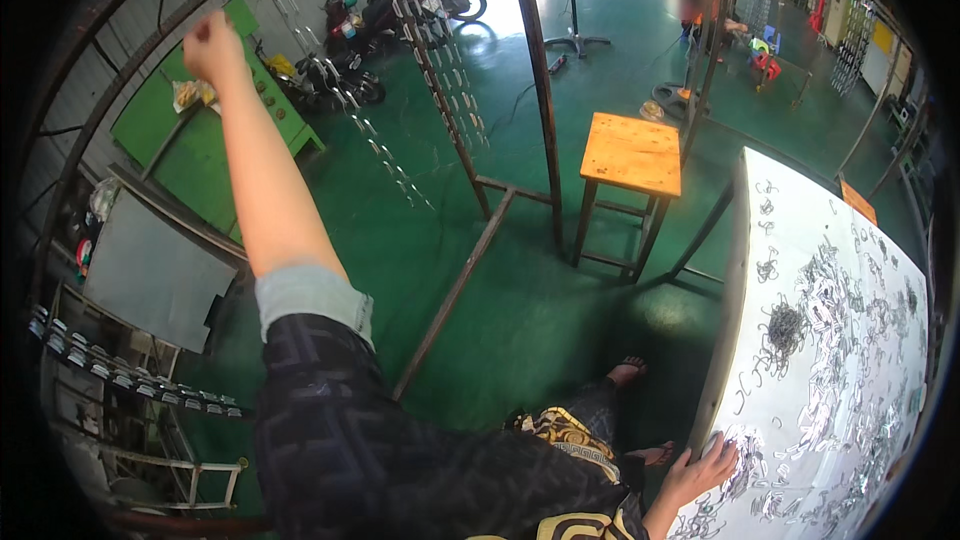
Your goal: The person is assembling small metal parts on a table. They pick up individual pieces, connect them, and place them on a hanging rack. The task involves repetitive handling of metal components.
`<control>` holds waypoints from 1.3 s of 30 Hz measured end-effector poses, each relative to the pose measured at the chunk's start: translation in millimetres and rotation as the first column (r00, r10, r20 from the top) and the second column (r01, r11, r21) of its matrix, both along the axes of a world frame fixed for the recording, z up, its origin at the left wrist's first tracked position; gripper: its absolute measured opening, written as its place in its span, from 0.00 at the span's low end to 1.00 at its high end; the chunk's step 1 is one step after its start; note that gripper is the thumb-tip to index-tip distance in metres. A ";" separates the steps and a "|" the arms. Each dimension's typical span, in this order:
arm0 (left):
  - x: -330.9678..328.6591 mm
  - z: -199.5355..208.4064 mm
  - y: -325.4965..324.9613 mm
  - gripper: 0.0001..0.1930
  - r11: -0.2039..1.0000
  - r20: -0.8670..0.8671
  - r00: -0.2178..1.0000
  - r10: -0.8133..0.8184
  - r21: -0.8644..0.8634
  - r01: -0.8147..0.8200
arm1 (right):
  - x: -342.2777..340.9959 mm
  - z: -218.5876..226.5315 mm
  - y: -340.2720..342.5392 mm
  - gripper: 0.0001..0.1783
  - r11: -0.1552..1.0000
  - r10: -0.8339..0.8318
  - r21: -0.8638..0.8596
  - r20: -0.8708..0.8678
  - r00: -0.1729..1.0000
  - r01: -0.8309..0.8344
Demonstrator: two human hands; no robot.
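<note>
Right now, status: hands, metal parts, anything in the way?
Left hand raised, fingers curled, contents unclear. Right hand at table edge, by the small metal parts. Parts scattered across white table. Wooden stool left of table, not between right hand and parts.

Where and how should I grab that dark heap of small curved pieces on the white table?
Probably from above, over the left edge of the white table: cup the dark heap around its middle with your fingertips. It sits bunched near that edge, where few pieces lie, while silver pieces crowd its right. Its pieces look thin, so some may slip.
</note>
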State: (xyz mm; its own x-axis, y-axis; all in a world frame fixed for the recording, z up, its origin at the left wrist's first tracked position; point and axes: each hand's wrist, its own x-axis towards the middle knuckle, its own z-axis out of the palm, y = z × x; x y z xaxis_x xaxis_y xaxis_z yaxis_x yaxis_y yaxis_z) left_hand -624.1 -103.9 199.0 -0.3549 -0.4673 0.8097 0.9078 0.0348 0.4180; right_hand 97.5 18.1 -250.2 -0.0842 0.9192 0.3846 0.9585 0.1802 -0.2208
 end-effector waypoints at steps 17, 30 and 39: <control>31.7 -488.3 -24.2 0.12 0.918 0.930 0.341 0.139 -0.249 0.307 | 0.4 -3.7 0.0 0.38 1.000 -0.016 -0.026 -0.013 1.000 0.015; 212.4 -579.9 81.0 0.04 0.486 0.973 0.217 0.075 -0.225 0.844 | 0.4 -4.9 1.6 0.28 0.997 -0.003 0.075 -0.243 0.970 0.022; 506.3 -458.5 230.1 0.04 -0.329 0.782 0.127 -0.610 -0.396 0.857 | 35.6 33.8 -10.5 0.16 0.972 -0.101 0.163 -0.366 0.925 0.170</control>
